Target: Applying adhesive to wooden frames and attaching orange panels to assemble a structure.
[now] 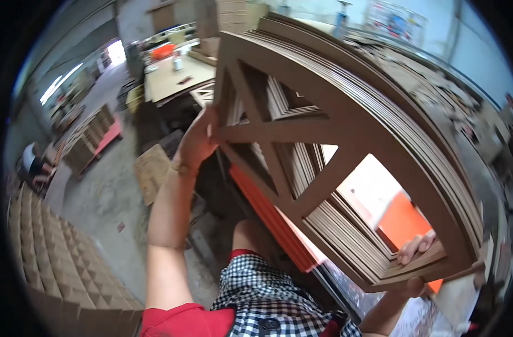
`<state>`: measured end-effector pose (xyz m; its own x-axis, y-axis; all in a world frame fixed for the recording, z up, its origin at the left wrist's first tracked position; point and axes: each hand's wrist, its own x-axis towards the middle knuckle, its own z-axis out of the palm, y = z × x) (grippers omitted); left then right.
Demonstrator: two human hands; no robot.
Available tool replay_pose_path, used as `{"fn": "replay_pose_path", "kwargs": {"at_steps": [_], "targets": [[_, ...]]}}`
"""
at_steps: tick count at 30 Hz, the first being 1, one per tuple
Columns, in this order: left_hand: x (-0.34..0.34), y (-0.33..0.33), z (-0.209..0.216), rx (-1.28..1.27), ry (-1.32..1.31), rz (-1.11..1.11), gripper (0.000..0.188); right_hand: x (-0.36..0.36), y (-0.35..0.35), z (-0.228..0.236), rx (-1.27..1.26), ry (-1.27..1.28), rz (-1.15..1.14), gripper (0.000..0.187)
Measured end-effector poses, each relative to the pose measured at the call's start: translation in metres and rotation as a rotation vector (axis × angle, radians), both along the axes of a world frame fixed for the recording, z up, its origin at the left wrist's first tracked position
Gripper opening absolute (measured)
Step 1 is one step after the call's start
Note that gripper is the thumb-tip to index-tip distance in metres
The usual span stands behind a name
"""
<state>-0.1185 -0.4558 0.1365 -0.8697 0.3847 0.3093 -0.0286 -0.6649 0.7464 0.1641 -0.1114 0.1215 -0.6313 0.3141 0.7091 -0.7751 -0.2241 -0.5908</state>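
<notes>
A thick stack of brown fibreboard panels (354, 135), each curved along one side and cut through with triangular openings, is tilted up in front of me. My left hand (199, 137) grips its left edge, the thumb side against the front panel and the other fingers hidden behind. At the lower right corner my right hand (416, 253) is wrapped round the bottom rail, with fingertips showing through the large opening and the thumb below. Many layered edges show inside the cutouts and along the curved side.
Under the panels lie orange-red sheets (267, 216). A worktable (178, 76) with a white bottle stands beyond. Stacked brown pieces (54, 253) fill the lower left, and another stack rests on a red base (102, 146). Another person (36, 160) is at far left. Scraps pile up at right (425, 78).
</notes>
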Motion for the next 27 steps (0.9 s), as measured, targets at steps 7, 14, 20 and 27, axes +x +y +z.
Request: {"fn": "replay_pose_path", "kwargs": {"at_steps": [7,14,20,27], "targets": [[0.092,0.119,-0.007,-0.363,0.115,-0.104,0.038,0.147,0.075,-0.016,0.091,-0.004,-0.128,0.056],[0.222,0.232,-0.028,-0.501,0.328,-0.506,0.033,0.386,0.164,-0.112,0.488,-0.746,-1.359,0.045],[0.271,0.294,-0.123,-0.723,1.188,-0.167,0.050,0.464,0.183,-0.174,-0.442,-0.210,-1.339,0.046],[0.302,0.343,-0.181,-0.935,0.997,-0.613,0.056,0.525,0.206,-0.293,0.076,-1.149,-1.699,0.049]]}}
